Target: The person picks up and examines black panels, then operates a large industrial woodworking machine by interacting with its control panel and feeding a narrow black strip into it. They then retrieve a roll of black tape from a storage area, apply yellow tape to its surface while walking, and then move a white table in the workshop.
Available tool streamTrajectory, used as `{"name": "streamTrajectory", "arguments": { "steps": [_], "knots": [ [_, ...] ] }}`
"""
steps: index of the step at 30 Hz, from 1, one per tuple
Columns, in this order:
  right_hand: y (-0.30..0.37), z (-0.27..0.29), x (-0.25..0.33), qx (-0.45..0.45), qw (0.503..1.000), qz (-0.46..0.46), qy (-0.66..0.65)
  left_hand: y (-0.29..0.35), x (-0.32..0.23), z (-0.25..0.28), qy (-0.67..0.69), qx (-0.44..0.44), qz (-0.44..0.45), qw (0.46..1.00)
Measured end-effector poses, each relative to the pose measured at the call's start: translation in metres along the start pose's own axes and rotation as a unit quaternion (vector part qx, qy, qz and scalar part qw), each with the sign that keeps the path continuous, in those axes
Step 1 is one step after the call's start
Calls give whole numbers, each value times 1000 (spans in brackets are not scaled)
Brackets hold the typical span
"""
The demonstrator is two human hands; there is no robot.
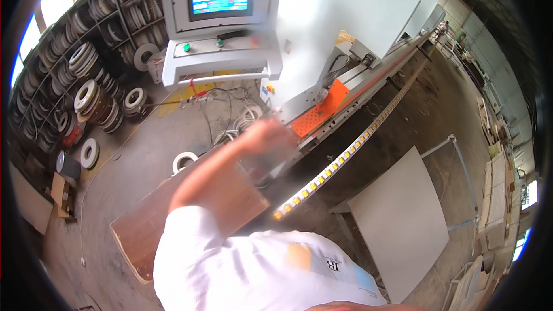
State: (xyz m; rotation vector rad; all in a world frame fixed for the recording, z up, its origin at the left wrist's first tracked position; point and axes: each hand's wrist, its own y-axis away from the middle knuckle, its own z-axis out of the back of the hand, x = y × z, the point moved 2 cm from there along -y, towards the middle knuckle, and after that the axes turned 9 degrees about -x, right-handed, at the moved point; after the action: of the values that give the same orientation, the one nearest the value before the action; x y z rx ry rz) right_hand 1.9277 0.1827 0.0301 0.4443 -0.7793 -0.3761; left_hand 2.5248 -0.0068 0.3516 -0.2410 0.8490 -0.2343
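My left arm reaches forward from a white short sleeve. At its end my left hand [269,135] is smeared by motion, so its fingers cannot be made out. The hand is nearest the close end of a long edge-banding-like machine [368,72], beside an orange perforated plate [322,109]. Whether it touches the machine or holds anything is unclear. A brown wooden board [173,213] lies below the forearm. Only a strip of skin shows at the lower edge on my right side; my right hand is out of view.
A control console [222,29] with a lit screen stands ahead. A roller rail [340,161] runs away to the far right. A pale panel [400,219] leans at the right. Coiled rolls [92,103] and loaded shelves [115,11] fill the left. Cables [230,129] lie on the floor.
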Motion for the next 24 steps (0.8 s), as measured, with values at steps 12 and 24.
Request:
{"name": "streamTrajectory", "arguments": {
  "steps": [12, 24],
  "knots": [
    [71, -103, -55, 232, 971, -54, 13, 471, -177, -171, 164, 44, 483, 859],
    [249, -253, 53, 306, 924, 218, 70, 772, -162, -172, 302, -123, 552, 768]
  ]
}}
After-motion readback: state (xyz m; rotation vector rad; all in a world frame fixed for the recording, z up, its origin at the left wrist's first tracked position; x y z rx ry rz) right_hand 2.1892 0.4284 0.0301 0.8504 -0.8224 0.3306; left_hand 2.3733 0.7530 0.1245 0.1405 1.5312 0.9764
